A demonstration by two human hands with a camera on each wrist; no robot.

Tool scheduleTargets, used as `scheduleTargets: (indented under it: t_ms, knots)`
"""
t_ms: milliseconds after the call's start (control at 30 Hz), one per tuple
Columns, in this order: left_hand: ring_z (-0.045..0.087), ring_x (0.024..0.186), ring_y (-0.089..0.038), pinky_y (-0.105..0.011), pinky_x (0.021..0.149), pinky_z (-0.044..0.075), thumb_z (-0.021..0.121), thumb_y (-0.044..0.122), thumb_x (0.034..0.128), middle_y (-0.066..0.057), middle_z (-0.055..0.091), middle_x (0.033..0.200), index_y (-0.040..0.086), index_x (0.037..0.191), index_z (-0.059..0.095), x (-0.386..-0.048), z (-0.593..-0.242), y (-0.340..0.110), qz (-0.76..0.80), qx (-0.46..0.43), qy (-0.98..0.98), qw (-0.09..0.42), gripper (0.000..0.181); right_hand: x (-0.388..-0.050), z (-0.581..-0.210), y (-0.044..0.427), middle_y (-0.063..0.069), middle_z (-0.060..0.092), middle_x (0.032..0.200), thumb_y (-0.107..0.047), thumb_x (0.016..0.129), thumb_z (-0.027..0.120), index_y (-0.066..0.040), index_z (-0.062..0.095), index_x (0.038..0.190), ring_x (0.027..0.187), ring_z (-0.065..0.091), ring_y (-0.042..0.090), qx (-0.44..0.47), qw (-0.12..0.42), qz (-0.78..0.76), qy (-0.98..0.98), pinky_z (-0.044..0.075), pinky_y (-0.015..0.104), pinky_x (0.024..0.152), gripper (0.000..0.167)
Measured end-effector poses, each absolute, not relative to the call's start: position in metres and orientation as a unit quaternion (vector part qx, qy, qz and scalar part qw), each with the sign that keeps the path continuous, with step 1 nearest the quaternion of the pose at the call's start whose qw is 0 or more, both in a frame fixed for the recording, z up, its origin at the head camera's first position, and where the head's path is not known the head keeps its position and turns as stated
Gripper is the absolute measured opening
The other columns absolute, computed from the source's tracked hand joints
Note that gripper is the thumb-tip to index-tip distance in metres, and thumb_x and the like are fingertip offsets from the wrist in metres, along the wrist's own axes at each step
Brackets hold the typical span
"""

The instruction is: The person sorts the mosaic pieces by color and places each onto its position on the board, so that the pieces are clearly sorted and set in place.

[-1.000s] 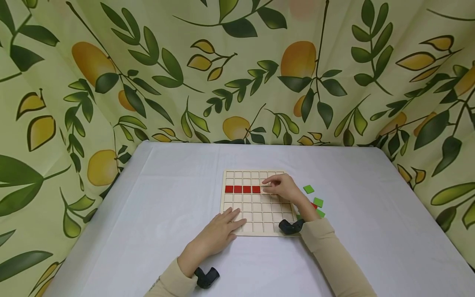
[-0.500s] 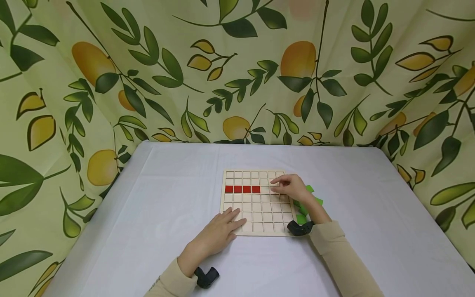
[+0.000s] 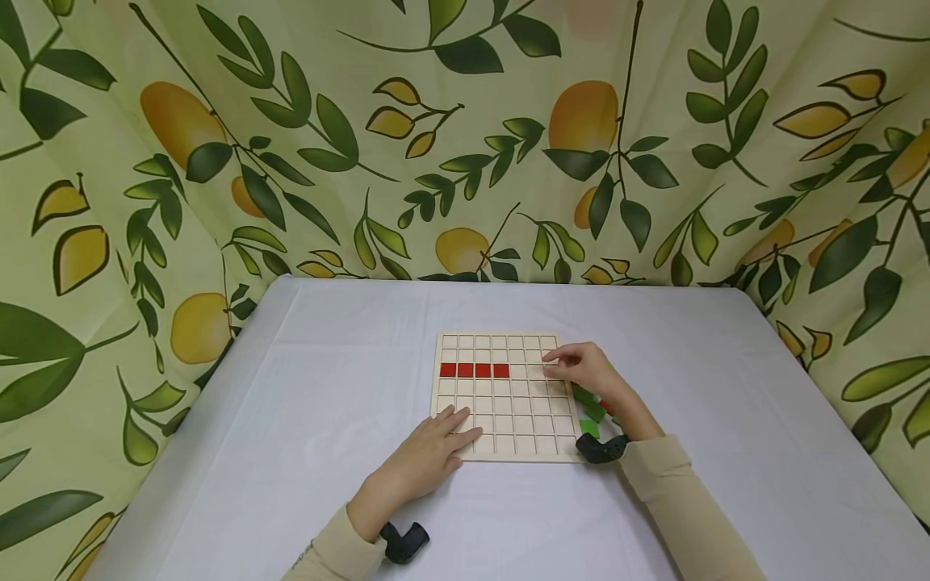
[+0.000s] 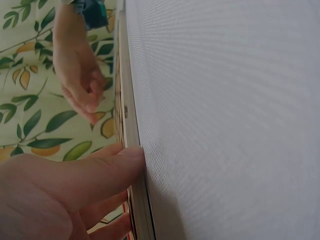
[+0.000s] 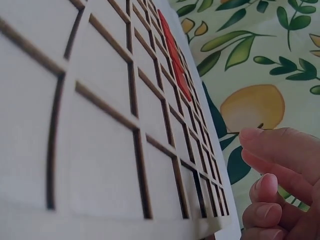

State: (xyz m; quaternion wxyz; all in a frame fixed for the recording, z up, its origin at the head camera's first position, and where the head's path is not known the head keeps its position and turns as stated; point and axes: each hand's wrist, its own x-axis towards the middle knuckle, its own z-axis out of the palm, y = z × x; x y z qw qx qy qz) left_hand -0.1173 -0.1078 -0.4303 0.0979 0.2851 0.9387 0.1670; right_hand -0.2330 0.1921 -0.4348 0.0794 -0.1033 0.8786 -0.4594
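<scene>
A wooden grid board [image 3: 501, 424] lies on the table, with several red square tiles [image 3: 475, 370] side by side in one row of its cells. My left hand [image 3: 425, 452] rests on the board's near left corner, its fingers spread. In the left wrist view, the thumb [image 4: 131, 159] touches the board's side edge. Over the right side of the board hovers my right hand [image 3: 584, 367], thumb and index finger apart. The right wrist view shows nothing between its loosely bent fingers [image 5: 265, 187].
Loose green tiles [image 3: 589, 428] and a red tile [image 3: 606, 407] lie beside the board's right edge, partly hidden by the right hand and forearm. A white cloth [image 3: 341, 363] covers the table. A leaf-and-fruit patterned curtain [image 3: 465, 161] hangs behind and at both sides.
My right hand has moved to the right across the board, away from the row of red tiles, to the board's right edge. The left hand and the red row have stayed put.
</scene>
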Motion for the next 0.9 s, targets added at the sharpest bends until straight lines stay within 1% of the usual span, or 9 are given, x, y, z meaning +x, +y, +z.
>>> scheduleTargets:
  t_ms: [133,300,533,767,900]
  knots:
    - [0.032,0.147,-0.033,-0.054,0.116,0.035,0.058,0.017,0.0949,-0.011,0.038,0.156,0.017,0.140,0.052,-0.117,-0.430,-0.108,0.167,0.287,0.938,0.096,0.045,-0.232,-0.437,0.199,-0.002,0.052,0.071,-0.016,0.084,0.073,0.003,0.071,0.105,0.066,0.044,0.007,-0.095,0.078,-0.450,0.885,0.038,0.019,0.054,0.029]
    - [0.033,0.146,-0.033,-0.055,0.115,0.035,0.058,0.017,0.0946,-0.011,0.039,0.155,0.017,0.139,0.052,-0.117,-0.429,-0.107,0.167,0.287,0.938,0.095,0.045,-0.230,-0.439,0.206,-0.003,0.053,0.070,-0.017,0.084,0.073,0.003,0.070,0.107,0.062,0.045,0.006,-0.091,0.081,-0.450,0.885,0.041,0.019,0.053,0.030]
    - [0.033,0.147,-0.033,-0.054,0.116,0.035,0.058,0.018,0.0948,-0.011,0.038,0.156,0.017,0.140,0.052,-0.118,-0.431,-0.108,0.166,0.284,0.939,0.096,0.045,-0.228,-0.439,0.210,0.001,0.054,0.072,-0.014,0.084,0.073,0.004,0.070,0.108,0.063,0.044,0.007,-0.083,0.080,-0.450,0.885,0.038,0.019,0.053,0.030]
    - [0.034,0.146,-0.034,-0.055,0.115,0.036,0.059,0.018,0.0944,-0.011,0.039,0.155,0.017,0.139,0.053,-0.118,-0.430,-0.107,0.165,0.286,0.939,0.094,0.045,-0.226,-0.440,0.217,-0.002,0.054,0.070,-0.014,0.083,0.074,0.005,0.070,0.107,0.063,0.044,0.007,-0.076,0.079,-0.444,0.889,0.037,0.019,0.053,0.030]
    - [0.034,0.146,-0.034,-0.055,0.115,0.036,0.059,0.018,0.0943,-0.011,0.039,0.155,0.017,0.139,0.053,-0.118,-0.431,-0.108,0.162,0.289,0.939,0.093,0.045,-0.225,-0.442,0.222,0.001,0.057,0.071,-0.014,0.084,0.073,0.006,0.069,0.107,0.062,0.044,0.005,-0.074,0.076,-0.440,0.892,0.037,0.019,0.053,0.031]
